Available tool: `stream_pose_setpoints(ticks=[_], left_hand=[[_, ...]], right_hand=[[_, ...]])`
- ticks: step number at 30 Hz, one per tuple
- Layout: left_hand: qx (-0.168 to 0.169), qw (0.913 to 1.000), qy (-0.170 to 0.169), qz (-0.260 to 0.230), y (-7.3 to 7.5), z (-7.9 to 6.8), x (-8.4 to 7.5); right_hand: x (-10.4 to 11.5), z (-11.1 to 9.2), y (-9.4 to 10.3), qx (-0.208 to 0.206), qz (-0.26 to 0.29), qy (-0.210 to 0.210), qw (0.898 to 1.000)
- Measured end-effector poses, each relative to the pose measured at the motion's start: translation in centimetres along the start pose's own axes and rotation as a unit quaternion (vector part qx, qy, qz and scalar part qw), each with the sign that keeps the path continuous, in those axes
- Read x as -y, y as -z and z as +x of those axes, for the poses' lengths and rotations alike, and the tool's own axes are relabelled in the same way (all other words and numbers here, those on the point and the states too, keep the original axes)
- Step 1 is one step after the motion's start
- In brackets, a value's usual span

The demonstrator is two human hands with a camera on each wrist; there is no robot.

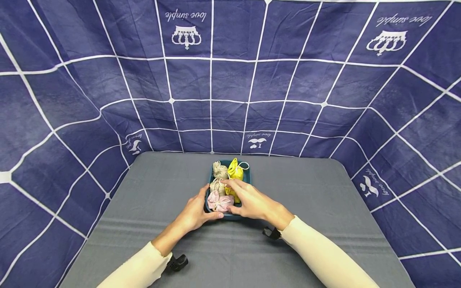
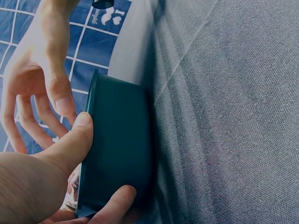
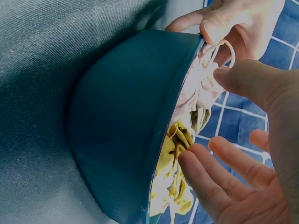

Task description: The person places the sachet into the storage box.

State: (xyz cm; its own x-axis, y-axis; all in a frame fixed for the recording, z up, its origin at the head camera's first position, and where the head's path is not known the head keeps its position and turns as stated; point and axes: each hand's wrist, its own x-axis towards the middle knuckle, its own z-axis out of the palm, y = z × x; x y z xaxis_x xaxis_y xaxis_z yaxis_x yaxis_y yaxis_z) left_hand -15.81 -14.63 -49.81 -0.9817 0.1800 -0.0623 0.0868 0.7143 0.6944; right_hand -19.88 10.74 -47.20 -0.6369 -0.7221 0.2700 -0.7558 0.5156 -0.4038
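Note:
A dark teal plastic bin (image 1: 247, 175) stands on the grey table and holds several small drawstring pouches. My left hand (image 1: 196, 210) grips its near left corner; in the left wrist view the thumb lies on the bin's (image 2: 121, 135) rim and a finger presses the wall. Over the bin is my right hand (image 1: 255, 202), fingers spread, near the pink pouch (image 1: 219, 201) and partly covering a yellow pouch (image 1: 232, 195). Behind these lie two beige pouches (image 1: 220, 170) and another yellow pouch (image 1: 236, 171). In the right wrist view the fingertips are close to a yellow pouch (image 3: 176, 182).
Grey cloth covers the table (image 1: 306, 188) around the bin. A blue curtain (image 1: 230, 80) with white grid lines hangs behind and along both sides. Black wrist devices (image 1: 178, 263) sit under both cream sleeves (image 1: 317, 248).

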Motion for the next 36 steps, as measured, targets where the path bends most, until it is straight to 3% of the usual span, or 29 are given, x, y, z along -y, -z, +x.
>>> stream_pose_setpoints(ticks=[8, 19, 28, 36], left_hand=[[-0.003, 1.0000, -0.001, 0.000, 0.0, 0.0, 0.0], [-0.004, 1.0000, -0.002, -0.005, 0.0, -0.1, 0.1], [-0.009, 0.9999, -0.005, -0.007, 0.1, -0.2, 0.0], [-0.017, 0.9993, -0.028, -0.017, -0.2, -0.3, 1.0]], right_hand=[[-0.4, -0.7, 0.2, -0.012, -0.013, -0.015, 1.000], [-1.1, -2.0, 0.6, -0.049, -0.077, -0.036, 0.995], [-2.1, -3.6, 1.4, -0.079, -0.078, -0.067, 0.992], [-3.4, -5.9, 1.6, -0.090, -0.083, -0.108, 0.987]])
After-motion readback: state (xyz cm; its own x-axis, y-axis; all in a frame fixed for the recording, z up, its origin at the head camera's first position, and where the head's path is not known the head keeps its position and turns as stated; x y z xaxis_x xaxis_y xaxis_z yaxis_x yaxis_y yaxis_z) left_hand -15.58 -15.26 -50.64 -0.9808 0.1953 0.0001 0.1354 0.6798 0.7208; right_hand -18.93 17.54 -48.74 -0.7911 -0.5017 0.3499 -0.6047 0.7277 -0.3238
